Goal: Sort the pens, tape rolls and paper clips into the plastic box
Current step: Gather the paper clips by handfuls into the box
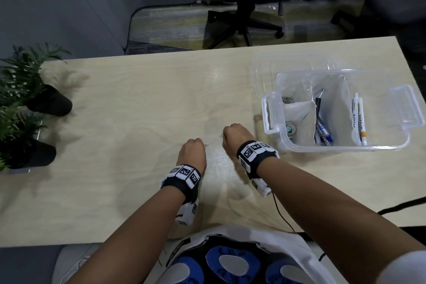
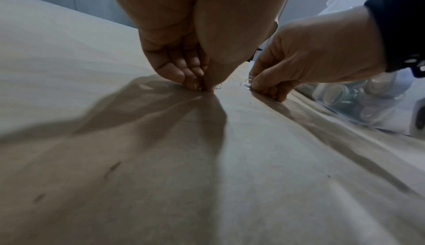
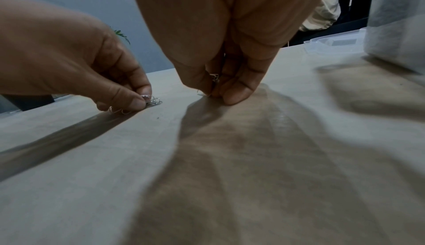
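Both hands work side by side on the pale wooden table [image 1: 138, 104], left of the clear plastic box [image 1: 265, 108]. My left hand [image 1: 200, 144] pinches silver paper clips [image 3: 154, 101] against the tabletop with thumb and fingers. My right hand [image 1: 224, 135] pinches another small bunch of paper clips [image 3: 215, 77], fingertips [image 3: 236, 96] down on the wood. A clip end [image 1: 206, 145] pokes out beside the left hand. In the box's compartments lie paper clips [image 1: 287, 100], a tape roll [image 1: 290, 128], pens [image 1: 322, 131] and white markers [image 1: 359, 117].
The box's clear lid [image 1: 288, 62] lies behind it. Two potted plants [image 1: 48, 101] stand at the table's left edge. An office chair [image 1: 244, 18] stands beyond the far edge. A black cable [image 1: 280, 212] runs from the right wrist toward the near edge.
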